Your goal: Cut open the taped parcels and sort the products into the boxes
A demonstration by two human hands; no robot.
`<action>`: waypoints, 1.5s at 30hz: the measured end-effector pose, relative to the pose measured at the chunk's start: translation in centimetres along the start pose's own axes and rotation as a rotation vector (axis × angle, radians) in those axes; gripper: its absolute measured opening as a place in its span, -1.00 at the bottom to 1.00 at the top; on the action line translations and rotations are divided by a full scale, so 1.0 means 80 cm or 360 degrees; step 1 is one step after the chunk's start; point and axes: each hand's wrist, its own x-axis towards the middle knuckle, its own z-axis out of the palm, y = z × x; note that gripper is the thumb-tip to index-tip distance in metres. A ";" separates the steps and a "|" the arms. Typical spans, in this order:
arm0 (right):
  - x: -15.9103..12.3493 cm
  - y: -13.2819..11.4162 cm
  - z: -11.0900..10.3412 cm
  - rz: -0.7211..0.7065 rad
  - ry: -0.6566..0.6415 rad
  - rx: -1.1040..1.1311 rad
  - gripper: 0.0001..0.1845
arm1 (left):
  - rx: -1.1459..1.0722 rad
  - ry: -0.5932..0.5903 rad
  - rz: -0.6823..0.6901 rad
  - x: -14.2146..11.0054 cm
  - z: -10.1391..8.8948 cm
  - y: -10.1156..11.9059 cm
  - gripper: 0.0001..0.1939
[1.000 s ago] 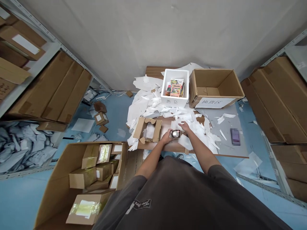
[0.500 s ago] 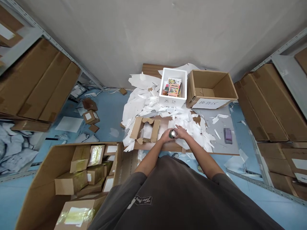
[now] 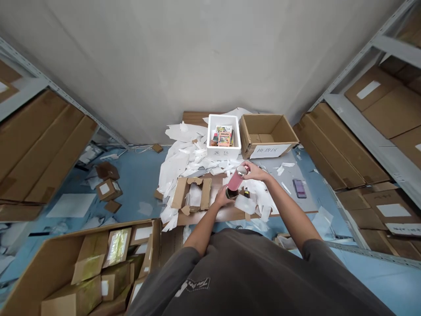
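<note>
- Pinching the silver end of a pink can, your right hand has its fingers closed around that end, over the table.
- The can's tilted, silver end up and toward your right, with its lower end at the mouth of a small box. Can't tell how much of it is inside.
- Your left hand is wrapped around that small box, just below the can.
- Right beside the box there's a crumpled white piece, plus loads of torn white paper spread over the table.
- Left of your hands sits an opened cardboard box, flaps out.
- Further back you've got a white foam box with colorful packets in it, next to a bigger brown carton with a handwritten label.
- Off to the right lies a purple thing, too pixelated to make out.
</note>
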 end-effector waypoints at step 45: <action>-0.055 -0.101 0.006 -0.0182 0.0299 0.0669 0.48 | -0.0507 -0.0116 0.0547 -0.028 -0.138 0.305 0.49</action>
